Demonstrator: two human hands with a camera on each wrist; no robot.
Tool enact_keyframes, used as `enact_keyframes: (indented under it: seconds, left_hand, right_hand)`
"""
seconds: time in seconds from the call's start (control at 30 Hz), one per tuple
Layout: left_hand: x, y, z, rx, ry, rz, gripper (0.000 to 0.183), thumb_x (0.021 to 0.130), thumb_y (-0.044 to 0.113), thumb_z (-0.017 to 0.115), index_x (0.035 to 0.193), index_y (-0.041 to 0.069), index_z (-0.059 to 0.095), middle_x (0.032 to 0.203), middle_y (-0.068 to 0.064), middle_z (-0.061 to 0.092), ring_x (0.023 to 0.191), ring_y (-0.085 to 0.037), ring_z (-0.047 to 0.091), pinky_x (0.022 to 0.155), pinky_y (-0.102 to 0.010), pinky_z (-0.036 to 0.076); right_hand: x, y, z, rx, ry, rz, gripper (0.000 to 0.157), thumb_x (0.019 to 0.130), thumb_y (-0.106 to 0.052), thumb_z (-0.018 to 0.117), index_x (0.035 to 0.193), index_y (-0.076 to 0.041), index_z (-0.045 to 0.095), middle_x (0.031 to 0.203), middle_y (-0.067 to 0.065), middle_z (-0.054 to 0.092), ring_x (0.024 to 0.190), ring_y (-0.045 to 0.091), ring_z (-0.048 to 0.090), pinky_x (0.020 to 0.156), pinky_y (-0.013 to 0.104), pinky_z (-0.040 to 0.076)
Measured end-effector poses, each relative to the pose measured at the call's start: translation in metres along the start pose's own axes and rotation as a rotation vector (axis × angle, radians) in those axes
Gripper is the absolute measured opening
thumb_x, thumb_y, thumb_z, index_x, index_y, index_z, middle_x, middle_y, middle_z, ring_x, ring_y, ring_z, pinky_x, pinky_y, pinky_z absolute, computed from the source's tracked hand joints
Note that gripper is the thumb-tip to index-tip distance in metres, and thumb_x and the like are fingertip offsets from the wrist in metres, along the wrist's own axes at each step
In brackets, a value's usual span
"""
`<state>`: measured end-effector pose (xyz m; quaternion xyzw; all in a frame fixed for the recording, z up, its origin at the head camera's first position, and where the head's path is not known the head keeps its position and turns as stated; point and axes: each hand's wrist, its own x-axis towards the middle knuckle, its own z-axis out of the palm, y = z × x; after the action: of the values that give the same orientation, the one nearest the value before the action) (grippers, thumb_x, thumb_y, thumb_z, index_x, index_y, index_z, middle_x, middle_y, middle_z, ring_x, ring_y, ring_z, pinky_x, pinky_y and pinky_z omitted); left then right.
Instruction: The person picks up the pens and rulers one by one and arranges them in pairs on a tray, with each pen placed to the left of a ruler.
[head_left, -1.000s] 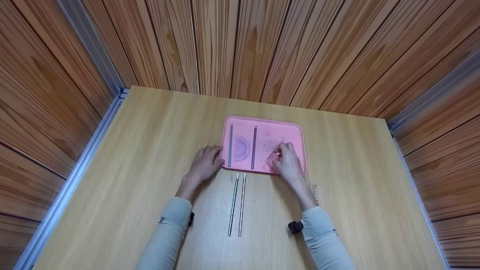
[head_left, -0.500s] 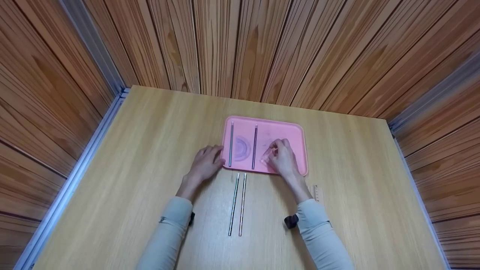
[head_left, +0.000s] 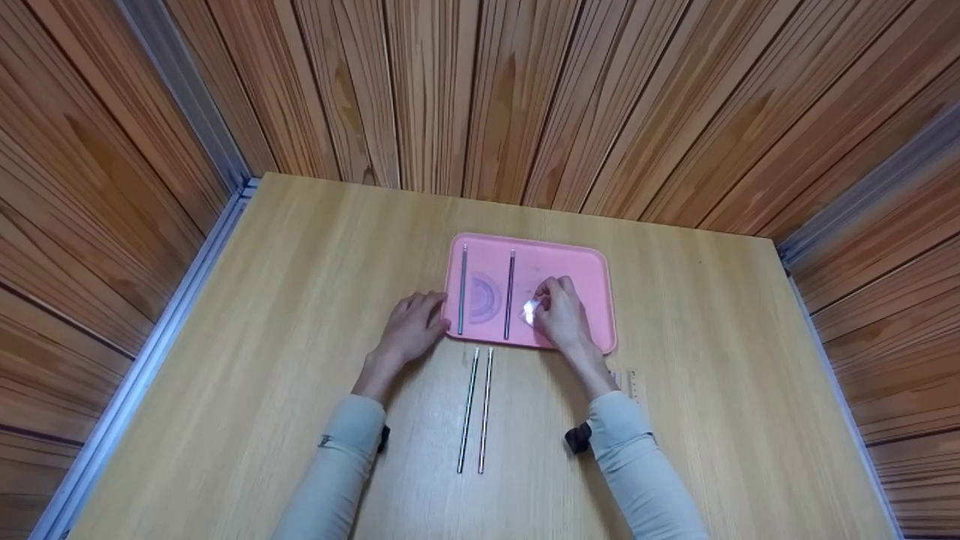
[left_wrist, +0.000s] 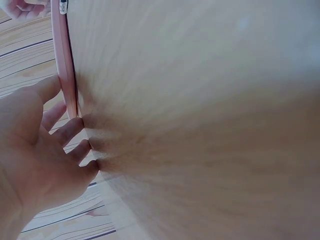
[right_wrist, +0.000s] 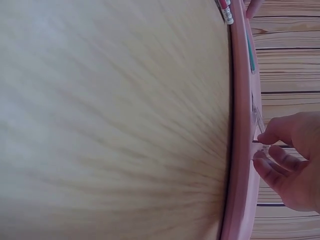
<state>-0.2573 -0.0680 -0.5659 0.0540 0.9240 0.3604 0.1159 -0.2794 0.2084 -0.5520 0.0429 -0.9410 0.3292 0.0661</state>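
My right hand pinches a clear plastic set square over the right half of a pink tray; light glints off the plastic. Thumb and fingers meet at its edge in the right wrist view, just above the tray wall. My left hand is at the tray's left edge, fingers relaxed and spread, the thumb against the rim in the left wrist view. Inside the tray, a clear purplish protractor lies between a teal pencil and a dark pencil.
Two shiny pencils lie side by side on the wooden table in front of the tray. A small ruler with markings lies beside the right forearm, partly hidden. Wood-panelled walls stand behind and at the sides.
My right hand has shifted slightly left with the set square, which has tilted and now catches the light. The left hand has stayed at the tray's edge.
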Motion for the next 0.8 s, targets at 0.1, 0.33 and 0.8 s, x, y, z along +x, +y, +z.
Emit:
enact_keyframes:
  seconds: [0.1, 0.33, 0.8]
  left_hand:
    - [0.0000, 0.0010, 0.0003, -0.002, -0.001, -0.011, 0.056, 0.101, 0.043, 0.052, 0.153, 0.030, 0.038, 0.157, -0.001, 0.038, 0.153, -0.028, 0.019, 0.124, -0.054, 0.017]
    - [0.0005, 0.0016, -0.0002, -0.005, -0.005, -0.012, 0.055, 0.101, 0.042, 0.052, 0.153, 0.030, 0.038, 0.157, -0.001, 0.038, 0.152, -0.027, 0.019, 0.124, -0.053, 0.017]
    - [0.0005, -0.0006, -0.0020, 0.011, -0.022, 0.000, 0.055, 0.101, 0.041, 0.052, 0.152, 0.028, 0.039, 0.158, -0.004, 0.037, 0.153, -0.030, 0.017, 0.125, -0.053, 0.014]
  right_hand:
    - [-0.0006, 0.0022, 0.0030, -0.019, -0.001, -0.009, 0.024, 0.075, 0.011, 0.057, 0.095, -0.001, 0.063, 0.100, 0.014, 0.055, 0.089, 0.030, 0.059, 0.083, 0.041, 0.055]
    - [-0.0019, 0.0035, 0.0044, -0.070, -0.031, -0.022, 0.014, 0.085, 0.003, 0.063, 0.095, -0.004, 0.071, 0.097, 0.014, 0.067, 0.095, 0.033, 0.061, 0.090, 0.044, 0.052]
    - [-0.0064, 0.0011, 0.0104, -0.113, -0.024, -0.153, 0.012, 0.083, -0.002, 0.074, 0.094, -0.001, 0.072, 0.103, 0.017, 0.073, 0.099, 0.035, 0.065, 0.091, 0.048, 0.048]
